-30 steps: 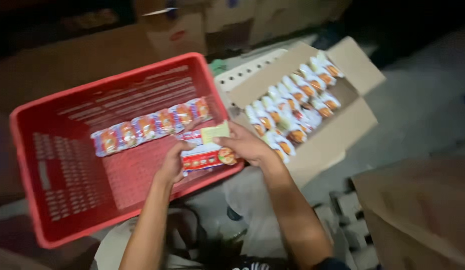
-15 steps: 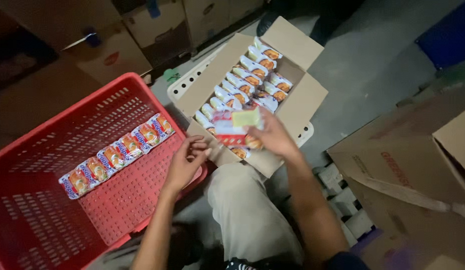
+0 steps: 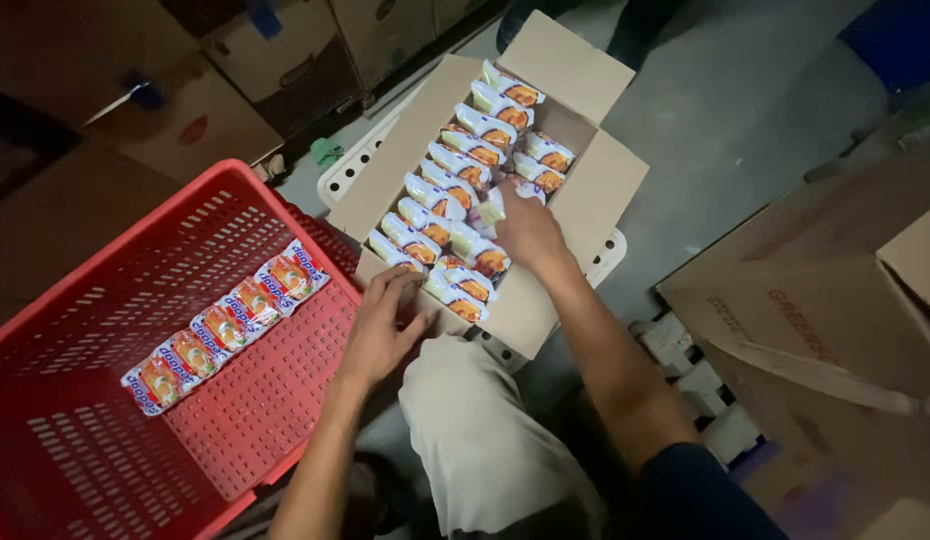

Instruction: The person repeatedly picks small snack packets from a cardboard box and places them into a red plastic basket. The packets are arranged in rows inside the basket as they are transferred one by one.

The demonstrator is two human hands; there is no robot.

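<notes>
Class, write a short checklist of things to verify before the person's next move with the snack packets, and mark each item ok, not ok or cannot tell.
1. Cardboard box flaps open: ok.
2. Right hand on the packets in the box: ok.
3. Right hand's grip closed on a packet: cannot tell.
4. Left hand at the box's near edge: ok.
5. Red crate has bare floor beside its row of packets: ok.

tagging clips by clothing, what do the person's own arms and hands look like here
Both hands are bare: the left hand and right hand show no gloves, rings or watch. The forearms are uncovered. A dark blue short sleeve covers the right upper arm; the left sleeve is out of view.
</notes>
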